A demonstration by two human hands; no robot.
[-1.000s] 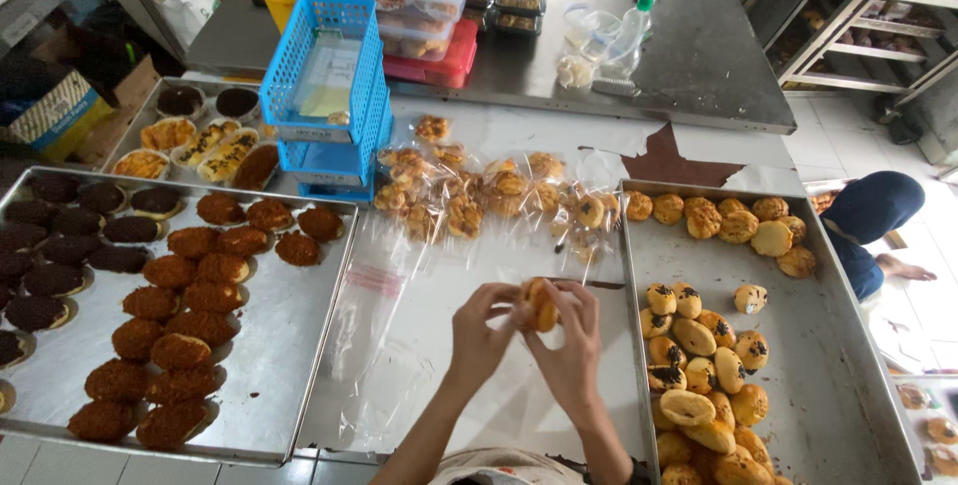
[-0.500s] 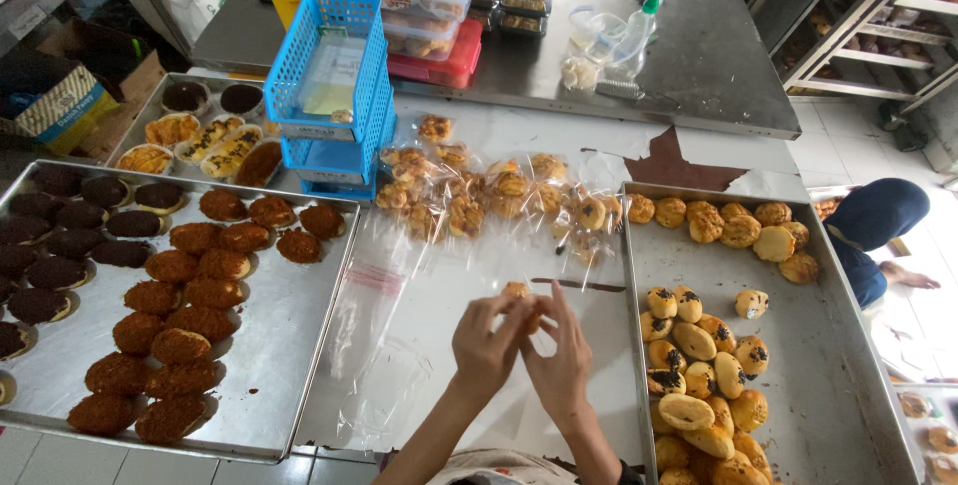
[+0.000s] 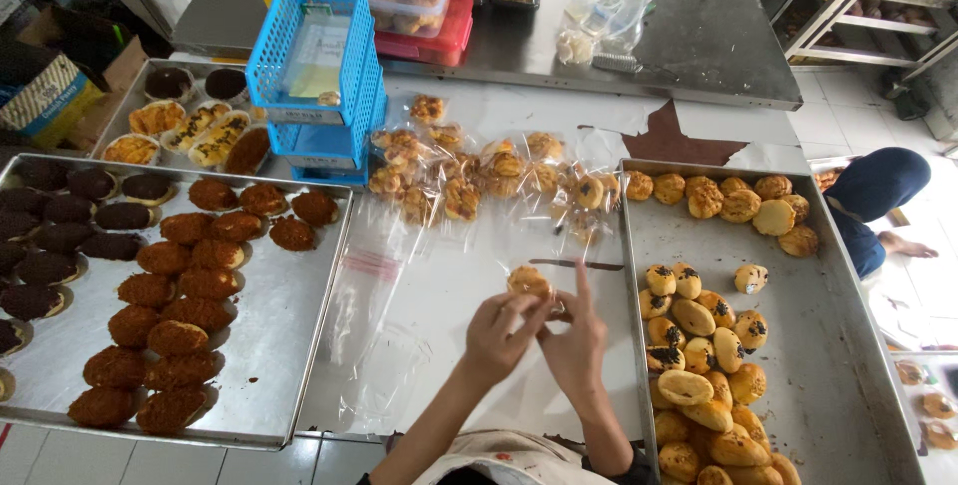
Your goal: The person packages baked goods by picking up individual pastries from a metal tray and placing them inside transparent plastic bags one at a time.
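Golden little bun (image 3: 527, 280) sits pinched at the fingertips of the left hand (image 3: 499, 330), over the clear plastic sheet (image 3: 399, 345) between two trays. Right hand (image 3: 574, 340) meets it, fingers working a thin clear bag, I'd say. Soft, light, crumbly by the look: hold the sides gently. Right tray (image 3: 798, 365) carries more buns; the left tray (image 3: 269, 345) has brown crumbed cakes.

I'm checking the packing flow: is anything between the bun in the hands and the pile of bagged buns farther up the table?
Nothing visible. The bun, in a clear bag in both hands, faces bare table up to the bagged buns.
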